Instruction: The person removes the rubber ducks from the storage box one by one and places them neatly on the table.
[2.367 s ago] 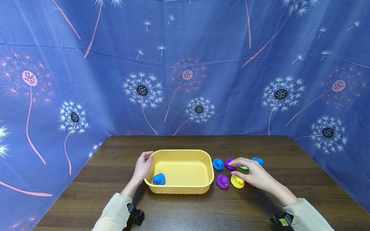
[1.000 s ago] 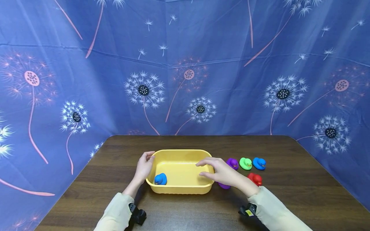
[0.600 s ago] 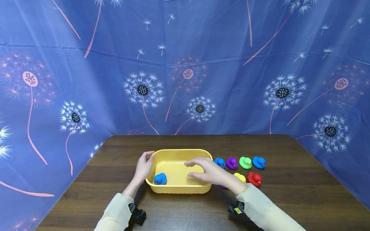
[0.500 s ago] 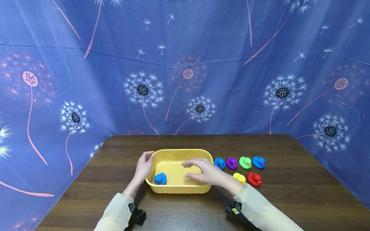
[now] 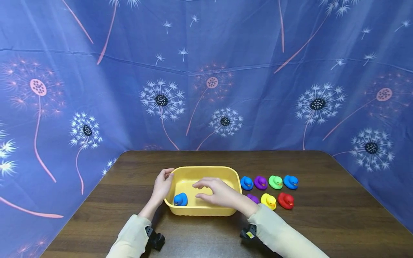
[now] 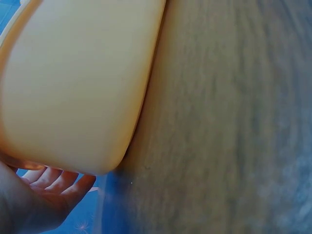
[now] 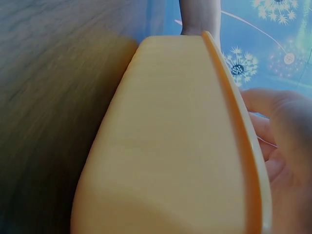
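A yellow plastic basin stands on the table with a blue rubber duck in its near left corner. At the basin's left end my left hand holds the rim, its thumb over the edge and its fingers along the outer wall. My right hand hovers over the basin, thumb and fingers spread apart, nothing visible between them; its fingertips point left, towards the blue duck. In the right wrist view, the basin's outer wall hides part of that hand.
Right of the basin, several rubber ducks sit in two rows: a blue duck, a purple duck, a green duck and another blue behind; a partly hidden purple, a yellow duck and a red duck in front.
My right hand has moved left from above the ducks on the table to over the basin. The left hand stays at the rim, and the ducks keep their places.
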Action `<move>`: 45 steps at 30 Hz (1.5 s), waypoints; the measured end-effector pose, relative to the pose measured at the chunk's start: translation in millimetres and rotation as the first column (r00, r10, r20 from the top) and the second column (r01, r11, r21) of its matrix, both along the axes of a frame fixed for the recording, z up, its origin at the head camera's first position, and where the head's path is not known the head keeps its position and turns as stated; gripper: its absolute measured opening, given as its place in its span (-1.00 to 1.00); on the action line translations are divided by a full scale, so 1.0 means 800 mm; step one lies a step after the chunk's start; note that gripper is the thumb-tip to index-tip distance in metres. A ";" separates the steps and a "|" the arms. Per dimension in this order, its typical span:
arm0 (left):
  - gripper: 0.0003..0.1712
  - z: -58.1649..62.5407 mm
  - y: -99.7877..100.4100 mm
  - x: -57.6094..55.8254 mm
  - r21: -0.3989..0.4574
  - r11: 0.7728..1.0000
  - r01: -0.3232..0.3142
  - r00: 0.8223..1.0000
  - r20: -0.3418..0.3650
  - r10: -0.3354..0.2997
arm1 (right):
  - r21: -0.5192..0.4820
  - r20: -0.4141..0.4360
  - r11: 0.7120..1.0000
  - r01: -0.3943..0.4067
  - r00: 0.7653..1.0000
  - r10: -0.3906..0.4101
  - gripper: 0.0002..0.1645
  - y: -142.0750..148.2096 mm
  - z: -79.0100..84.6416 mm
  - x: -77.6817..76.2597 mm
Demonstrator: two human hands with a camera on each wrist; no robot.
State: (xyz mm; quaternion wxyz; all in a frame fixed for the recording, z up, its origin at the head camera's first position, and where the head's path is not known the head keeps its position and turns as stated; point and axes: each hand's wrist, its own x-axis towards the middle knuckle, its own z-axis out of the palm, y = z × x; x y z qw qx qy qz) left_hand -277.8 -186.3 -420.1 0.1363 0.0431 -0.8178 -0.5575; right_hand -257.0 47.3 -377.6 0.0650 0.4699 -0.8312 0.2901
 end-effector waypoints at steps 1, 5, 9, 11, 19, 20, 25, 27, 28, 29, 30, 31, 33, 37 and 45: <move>-0.66 0.000 0.000 0.000 0.005 1.000 0.000 1.000 -0.001 0.000 | 0.000 0.007 1.000 0.002 1.000 -0.002 -0.60 -0.003 0.000 0.000; -0.66 0.001 0.001 0.000 0.006 1.000 0.001 1.000 -0.008 -0.001 | 0.004 0.018 1.000 -0.003 1.000 0.003 -0.61 -0.018 -0.002 -0.001; -0.67 0.001 0.001 0.000 0.000 1.000 0.005 1.000 -0.013 -0.005 | 0.000 0.026 1.000 -0.010 1.000 0.010 -0.60 -0.031 -0.007 -0.002; -0.67 0.001 0.001 0.000 0.001 1.000 0.006 1.000 -0.011 -0.006 | -0.012 0.034 1.000 -0.016 0.999 0.016 -0.60 -0.037 -0.009 -0.002; -0.67 0.002 0.000 0.001 -0.001 1.000 0.014 1.000 -0.021 -0.014 | -0.018 0.030 1.000 0.012 0.999 -0.011 -0.63 -0.055 -0.013 0.000; -0.67 0.002 0.001 0.001 0.001 1.000 0.014 1.000 -0.016 -0.014 | -0.021 0.032 1.000 0.019 0.999 -0.019 -0.64 -0.058 -0.014 -0.001; -0.67 0.002 0.001 0.002 0.003 1.000 0.016 1.000 -0.005 -0.016 | -0.054 0.085 0.998 0.039 0.996 -0.035 -0.64 -0.070 -0.021 -0.002; -0.67 0.002 0.002 0.003 0.001 1.000 0.021 1.000 -0.011 -0.021 | -0.072 0.101 0.997 0.028 0.995 -0.020 -0.63 -0.073 -0.023 -0.003; -0.67 0.003 0.002 0.003 0.004 1.000 0.022 1.000 -0.010 -0.022 | -0.081 0.114 0.996 0.023 0.993 -0.013 -0.62 -0.075 -0.024 -0.003; -0.67 0.003 0.002 0.003 0.007 1.000 0.022 1.000 -0.006 -0.022 | -0.087 0.125 0.996 0.019 0.992 -0.008 -0.61 -0.076 -0.024 -0.004; -0.66 0.004 0.002 0.003 0.006 1.000 0.022 1.000 -0.004 -0.022 | -0.088 0.132 0.996 0.018 0.991 -0.007 -0.61 -0.077 -0.025 -0.004; -0.66 0.004 0.002 0.003 0.006 1.000 0.022 1.000 -0.005 -0.022 | -0.091 0.146 0.996 0.016 0.989 -0.003 -0.60 -0.078 -0.025 -0.005; -0.66 0.005 0.002 0.002 0.010 1.000 0.023 1.000 -0.003 -0.023 | -0.090 0.174 0.996 0.021 0.985 -0.005 -0.59 -0.080 -0.025 -0.006; -0.66 0.004 0.002 0.002 0.011 1.000 0.021 1.000 -0.002 -0.021 | -0.071 0.215 0.997 0.027 0.977 -0.011 -0.60 -0.081 -0.027 -0.007; -0.66 0.002 0.001 0.003 -0.002 1.000 0.009 1.000 -0.007 -0.009 | -0.040 0.267 0.999 0.009 0.964 0.002 -0.61 -0.083 -0.031 -0.005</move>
